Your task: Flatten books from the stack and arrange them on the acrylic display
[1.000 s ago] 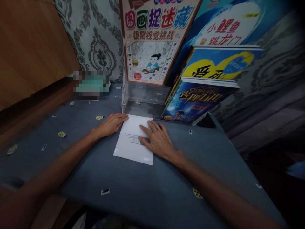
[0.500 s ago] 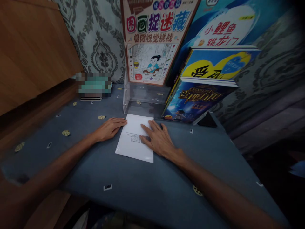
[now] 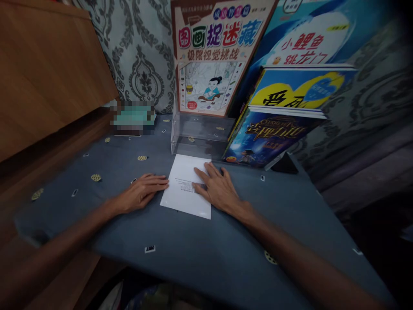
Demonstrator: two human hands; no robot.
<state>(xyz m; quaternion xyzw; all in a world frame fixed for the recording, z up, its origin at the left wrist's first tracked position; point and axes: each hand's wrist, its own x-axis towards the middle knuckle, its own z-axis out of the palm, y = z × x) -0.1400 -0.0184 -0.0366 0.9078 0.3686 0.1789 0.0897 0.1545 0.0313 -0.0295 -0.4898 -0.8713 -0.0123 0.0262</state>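
A white sheet of paper (image 3: 184,181) with a few printed lines lies flat on the blue-grey table cover (image 3: 200,249). My right hand (image 3: 217,189) rests palm down on the sheet's right half, fingers spread. My left hand (image 3: 142,193) lies flat on the cover, its fingertips at the sheet's left edge. Neither hand grips anything.
A clear acrylic stand (image 3: 200,135) sits just beyond the paper. Picture books lean behind it: a tall one (image 3: 216,51) and a stack (image 3: 280,116) to the right. A blurred small object (image 3: 132,117) sits at the back left beside a wooden panel (image 3: 48,73).
My left hand slid back toward me along the sheet's left edge, from its top corner to about its middle. The right hand stayed on the paper.
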